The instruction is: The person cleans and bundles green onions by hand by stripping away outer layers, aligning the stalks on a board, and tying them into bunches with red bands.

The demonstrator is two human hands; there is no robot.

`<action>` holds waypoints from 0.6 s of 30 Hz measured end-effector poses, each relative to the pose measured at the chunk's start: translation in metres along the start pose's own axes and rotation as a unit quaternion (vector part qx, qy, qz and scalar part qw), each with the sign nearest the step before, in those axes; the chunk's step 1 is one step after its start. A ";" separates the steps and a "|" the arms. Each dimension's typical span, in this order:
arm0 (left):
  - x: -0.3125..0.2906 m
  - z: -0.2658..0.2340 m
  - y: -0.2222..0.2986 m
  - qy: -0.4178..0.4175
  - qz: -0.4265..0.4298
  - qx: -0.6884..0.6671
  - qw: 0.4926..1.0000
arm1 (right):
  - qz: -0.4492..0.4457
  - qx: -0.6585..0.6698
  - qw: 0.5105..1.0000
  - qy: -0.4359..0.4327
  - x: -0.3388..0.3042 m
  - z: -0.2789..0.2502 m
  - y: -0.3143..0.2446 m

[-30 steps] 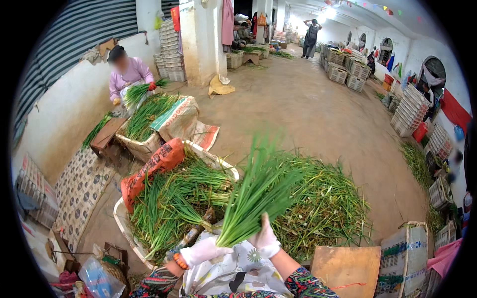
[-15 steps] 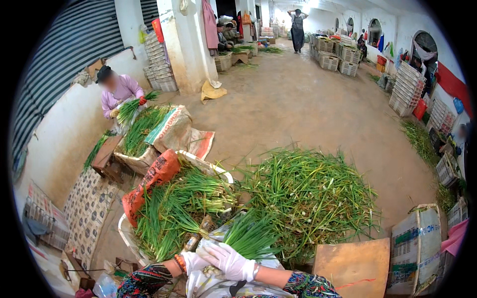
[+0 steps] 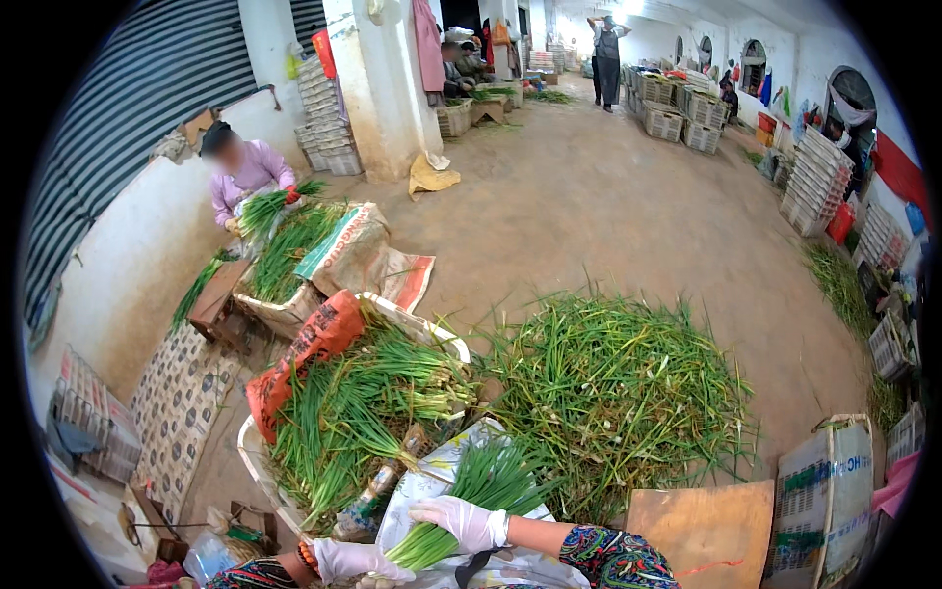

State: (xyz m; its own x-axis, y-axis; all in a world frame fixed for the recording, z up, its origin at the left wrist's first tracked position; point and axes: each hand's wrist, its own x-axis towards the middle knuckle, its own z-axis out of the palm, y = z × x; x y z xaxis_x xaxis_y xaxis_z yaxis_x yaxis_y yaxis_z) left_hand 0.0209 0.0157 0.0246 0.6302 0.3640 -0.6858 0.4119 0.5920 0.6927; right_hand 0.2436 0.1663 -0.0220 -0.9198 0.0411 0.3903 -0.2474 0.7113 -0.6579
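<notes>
A bunch of green onions (image 3: 496,473) lies slantwise across my lap, its leaves pointing away to the right and its pale stems toward me. My right hand (image 3: 463,520), in a whitish glove, is closed over the middle of the bunch. At the stem end my left hand (image 3: 355,562), gloved alike, is closed round the lower stems; some of its fingers are hidden at the lower edge. Beneath the bunch, a pale plastic apron (image 3: 417,499) covers my lap. Left of it stands a white basket (image 3: 451,342) heaped with more green onions (image 3: 343,422).
A wide heap of loose green leaves (image 3: 618,402) covers the floor ahead. An orange sack (image 3: 306,358) drapes over the basket. At right are a wooden board (image 3: 702,530) and a wrapped crate (image 3: 824,501). A co-worker (image 3: 250,177) handles onions at far left; another person (image 3: 606,64) stands far back.
My left hand has moved down and left to the stem end, away from my right hand. Pale green stems now show between them. The view has shifted slightly.
</notes>
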 end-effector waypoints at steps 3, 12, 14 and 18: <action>-0.005 0.004 0.007 0.010 0.017 -0.014 1.000 | -0.017 0.056 0.998 0.019 0.008 0.001 0.000; -0.034 0.035 0.028 0.102 -0.027 -0.211 0.972 | -0.010 0.144 0.989 -0.025 0.020 0.009 -0.020; -0.038 0.036 0.026 0.095 -0.019 -0.220 0.971 | 0.007 0.118 0.991 -0.067 0.019 0.004 -0.021; -0.038 0.036 0.030 0.087 -0.013 -0.230 0.969 | 0.077 0.062 0.992 -0.084 0.003 0.014 -0.010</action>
State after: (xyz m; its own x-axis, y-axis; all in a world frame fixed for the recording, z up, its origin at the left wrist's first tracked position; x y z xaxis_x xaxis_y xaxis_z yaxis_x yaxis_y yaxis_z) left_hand 0.0326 -0.0063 0.0797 0.4864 0.4366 -0.7568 0.0646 0.8459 0.5294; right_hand 0.2386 0.1493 -0.0234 -0.9847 0.0164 0.1732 -0.1268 0.6141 -0.7790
